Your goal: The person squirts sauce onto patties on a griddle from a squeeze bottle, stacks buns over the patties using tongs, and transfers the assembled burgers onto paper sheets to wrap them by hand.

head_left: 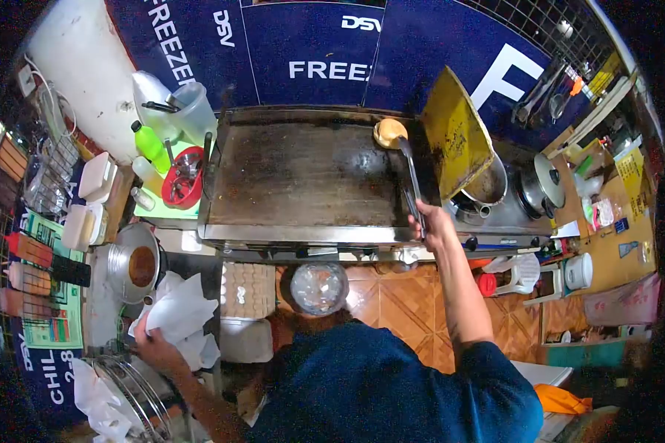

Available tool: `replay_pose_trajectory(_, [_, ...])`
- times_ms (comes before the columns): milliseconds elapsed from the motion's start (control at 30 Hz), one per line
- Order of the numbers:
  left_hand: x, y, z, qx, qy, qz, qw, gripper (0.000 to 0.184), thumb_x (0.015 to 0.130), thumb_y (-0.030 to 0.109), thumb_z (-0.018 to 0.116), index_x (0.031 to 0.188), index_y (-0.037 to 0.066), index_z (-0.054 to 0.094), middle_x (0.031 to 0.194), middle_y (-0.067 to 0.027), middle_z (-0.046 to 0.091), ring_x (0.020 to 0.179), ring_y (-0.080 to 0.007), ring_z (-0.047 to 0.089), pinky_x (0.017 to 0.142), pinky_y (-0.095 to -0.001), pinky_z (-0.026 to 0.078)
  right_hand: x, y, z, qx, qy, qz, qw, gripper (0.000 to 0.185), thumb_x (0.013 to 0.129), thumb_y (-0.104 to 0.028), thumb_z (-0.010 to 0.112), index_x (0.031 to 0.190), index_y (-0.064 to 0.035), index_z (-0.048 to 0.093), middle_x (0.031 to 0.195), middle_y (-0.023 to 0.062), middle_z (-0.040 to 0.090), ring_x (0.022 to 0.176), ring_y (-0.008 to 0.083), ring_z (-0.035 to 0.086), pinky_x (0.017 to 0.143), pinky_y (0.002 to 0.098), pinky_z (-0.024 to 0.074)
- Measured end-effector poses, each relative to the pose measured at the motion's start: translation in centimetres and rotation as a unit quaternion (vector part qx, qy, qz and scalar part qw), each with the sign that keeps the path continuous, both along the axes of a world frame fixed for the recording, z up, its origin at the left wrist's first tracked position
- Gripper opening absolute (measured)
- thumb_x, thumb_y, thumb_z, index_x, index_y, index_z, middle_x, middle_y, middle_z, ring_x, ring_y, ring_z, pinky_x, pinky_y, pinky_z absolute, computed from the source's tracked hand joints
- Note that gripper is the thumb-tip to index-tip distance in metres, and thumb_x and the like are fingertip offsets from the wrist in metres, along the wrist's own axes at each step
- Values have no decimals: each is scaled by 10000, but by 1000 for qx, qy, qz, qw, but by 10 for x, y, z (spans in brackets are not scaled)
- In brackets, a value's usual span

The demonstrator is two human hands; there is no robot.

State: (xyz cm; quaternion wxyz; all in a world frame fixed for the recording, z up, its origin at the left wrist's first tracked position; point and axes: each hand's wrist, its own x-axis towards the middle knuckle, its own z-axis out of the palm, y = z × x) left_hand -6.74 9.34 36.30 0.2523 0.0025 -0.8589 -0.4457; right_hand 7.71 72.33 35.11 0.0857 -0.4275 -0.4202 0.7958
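My right hand [434, 224] is closed around the handle of long metal tongs [411, 173], stretched over the right part of the flat griddle [295, 173]. At the tongs' far end is a round bun [389, 133], near the griddle's back right corner. Whether the tongs grip it or only touch it is hard to tell. On the left, my left hand [155, 348] has its fingers at the edge of white paper sheets [179, 310], which lie bunched beside a metal pot with brown contents [142, 266].
A yellow board [457, 133] stands upright at the griddle's right edge, with pots [541, 184] beyond it. Left of the griddle are a red bowl with utensils [182, 193] and a green bottle [150, 145]. Below sit egg trays [247, 290] and a clear container [319, 289].
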Motion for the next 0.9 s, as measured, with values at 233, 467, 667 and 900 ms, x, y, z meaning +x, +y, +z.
replay_pose_trajectory(233, [22, 1, 31, 16, -93, 0, 996, 290, 888, 204, 559, 1042, -20, 661, 972, -153, 683, 883, -281, 635, 850, -394, 498, -27, 8, -17, -73, 53, -22, 996, 295, 1012, -334, 516, 961, -55, 594, 694, 79, 594, 509, 157, 479, 458, 299, 385])
replay_pose_trajectory(467, [30, -16, 18, 40, -14, 79, 996, 265, 895, 215, 579, 1008, -8, 668, 906, -110, 666, 839, -232, 619, 807, -373, 499, -66, 24, -40, -77, 62, -45, 994, 255, 987, -309, 576, 961, -56, 581, 708, 95, 579, 500, 174, 457, 454, 314, 374])
replay_pose_trajectory(667, [60, 76, 8, -39, -118, -83, 989, 155, 863, 50, 624, 990, -4, 696, 828, -94, 689, 762, -190, 639, 722, -337, 513, -39, -12, -20, 70, -31, -38, 996, 147, 945, -218, 609, 990, -79, 600, 686, 68, 593, 480, 154, 480, 423, 281, 387])
replay_pose_trajectory(900, [23, 112, 32, 61, -167, -28, 984, 262, 887, 201, 667, 934, -56, 684, 763, -135, 676, 703, -179, 589, 688, -334, 470, 35, -113, 6, 296, 30, 211, 931, 346, 909, -253, 666, 1159, -14, 674, 807, -2, 618, 695, 94, 538, 605, 250, 426])
